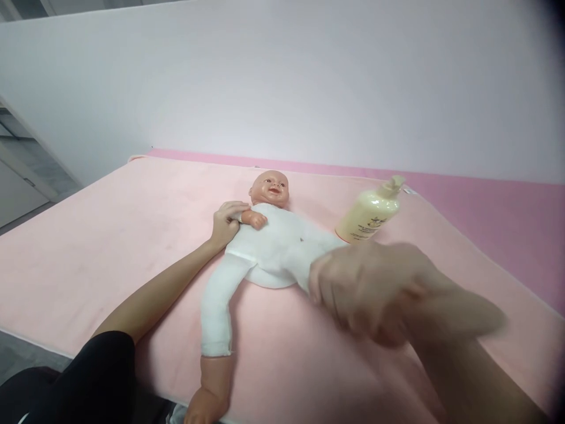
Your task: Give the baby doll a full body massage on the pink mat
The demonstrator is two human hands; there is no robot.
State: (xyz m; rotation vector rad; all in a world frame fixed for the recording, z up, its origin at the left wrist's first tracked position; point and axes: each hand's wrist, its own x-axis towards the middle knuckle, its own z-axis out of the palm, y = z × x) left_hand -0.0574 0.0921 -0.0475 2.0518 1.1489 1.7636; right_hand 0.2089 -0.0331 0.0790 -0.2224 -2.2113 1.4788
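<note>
A baby doll (271, 238) in a white fabric body lies face up, its bare plastic head toward the far side. My left hand (227, 224) is closed around the doll's arm on the left, beside its chest; the doll's small fist sticks out past my fingers. Blurred by motion, my right hand (368, 288) wraps the doll's other leg, which is lifted and angled to the right. That leg's foot (468, 312) shows beyond my hand over my forearm. The other leg (216, 312) stretches toward the near edge.
A pale yellow pump bottle (368, 215) stands just behind my right hand, at the doll's side. A light pink towel (110, 235) covers the table, with a darker pink surface (498, 218) at right. A white wall (309, 82) rises behind.
</note>
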